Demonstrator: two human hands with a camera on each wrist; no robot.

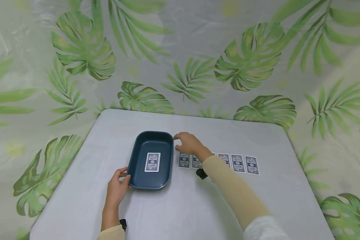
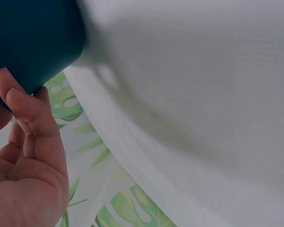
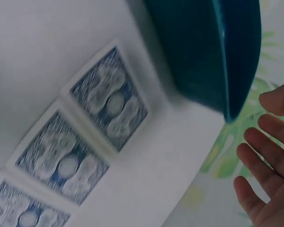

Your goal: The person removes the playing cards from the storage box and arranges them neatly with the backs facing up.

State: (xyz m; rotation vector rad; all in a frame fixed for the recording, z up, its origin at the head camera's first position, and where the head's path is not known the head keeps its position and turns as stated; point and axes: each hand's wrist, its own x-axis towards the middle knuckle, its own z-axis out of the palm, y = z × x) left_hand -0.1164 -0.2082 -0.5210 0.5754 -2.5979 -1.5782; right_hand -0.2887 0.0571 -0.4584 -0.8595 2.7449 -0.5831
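A dark blue rectangular tray (image 1: 132, 173) with rounded corners stands on the white table, and one playing card (image 1: 152, 162) lies back-up inside it. My left hand (image 1: 118, 187) grips the tray's near left side between thumb and fingers; the left wrist view shows that hand (image 2: 31, 146) at the tray's corner (image 2: 38, 38). At the far right rim is my right hand (image 1: 189, 144), its fingertips close to the edge. From the right wrist, this hand (image 3: 270, 165) appears with loosely bent, spread fingers holding nothing, beside the tray's wall (image 3: 194, 52).
Right of the tray, several face-down playing cards (image 1: 237, 163) with blue patterned backs lie in a row, partly hidden by my right forearm. The white table (image 1: 273, 143) has rounded far corners. Behind it hangs a leaf-print cloth (image 1: 186, 80).
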